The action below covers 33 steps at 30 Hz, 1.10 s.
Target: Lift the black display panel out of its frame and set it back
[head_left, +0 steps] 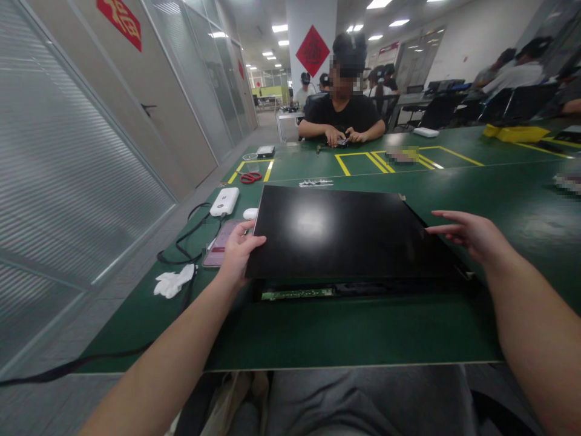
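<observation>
One green bench (363, 327) carries at its middle a thin black display panel (345, 233), stiff yet probably fragile and slippery, best held by its edges: the left hand (236, 254) pinches the left edge, the right hand (472, 233) is open beside the right edge, gripping nothing.

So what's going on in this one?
The camera wearer handles a black panel over a green table with both hands. The left hand holds its near-left corner, thumb on top. The right hand, fingers stretched open, is at its right edge. The panel's near edge sits above a green circuit strip. A phone lies just beside the left hand. Across the table another person works on something small.
</observation>
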### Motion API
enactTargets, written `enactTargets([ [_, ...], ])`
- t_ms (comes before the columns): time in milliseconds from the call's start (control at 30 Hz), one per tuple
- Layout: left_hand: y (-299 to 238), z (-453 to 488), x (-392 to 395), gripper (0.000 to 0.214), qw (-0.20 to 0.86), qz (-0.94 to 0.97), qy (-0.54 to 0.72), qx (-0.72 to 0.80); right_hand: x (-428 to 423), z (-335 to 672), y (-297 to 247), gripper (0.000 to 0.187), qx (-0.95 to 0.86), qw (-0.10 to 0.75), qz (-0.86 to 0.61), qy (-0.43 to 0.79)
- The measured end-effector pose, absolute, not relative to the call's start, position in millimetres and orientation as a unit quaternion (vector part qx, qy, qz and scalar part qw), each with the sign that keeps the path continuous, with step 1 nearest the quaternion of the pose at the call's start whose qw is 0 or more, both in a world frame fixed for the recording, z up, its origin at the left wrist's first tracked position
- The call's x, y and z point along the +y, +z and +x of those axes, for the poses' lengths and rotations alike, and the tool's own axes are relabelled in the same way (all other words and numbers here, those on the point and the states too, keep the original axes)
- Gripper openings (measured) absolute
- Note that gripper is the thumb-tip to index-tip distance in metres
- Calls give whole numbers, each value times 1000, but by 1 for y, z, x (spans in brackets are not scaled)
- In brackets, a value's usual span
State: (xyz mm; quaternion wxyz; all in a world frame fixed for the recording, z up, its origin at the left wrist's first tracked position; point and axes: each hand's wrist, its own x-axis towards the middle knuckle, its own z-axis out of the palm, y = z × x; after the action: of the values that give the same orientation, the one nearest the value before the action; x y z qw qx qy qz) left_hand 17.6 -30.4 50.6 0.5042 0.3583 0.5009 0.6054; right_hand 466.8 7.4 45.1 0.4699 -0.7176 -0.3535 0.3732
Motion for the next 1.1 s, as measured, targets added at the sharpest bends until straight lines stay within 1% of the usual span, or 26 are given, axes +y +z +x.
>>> enactTargets([
  [467, 44, 24, -29, 56, 510, 352, 579, 530, 7, 464, 46, 35, -343, 464, -736, 353],
  [767, 40, 23, -27, 49, 530, 360, 559, 527, 6, 462, 47, 30, -355, 468, -739, 331],
  [1100, 36, 20, -26, 50, 545, 357, 563, 508, 6, 460, 48, 23, -364, 469, -736, 326],
])
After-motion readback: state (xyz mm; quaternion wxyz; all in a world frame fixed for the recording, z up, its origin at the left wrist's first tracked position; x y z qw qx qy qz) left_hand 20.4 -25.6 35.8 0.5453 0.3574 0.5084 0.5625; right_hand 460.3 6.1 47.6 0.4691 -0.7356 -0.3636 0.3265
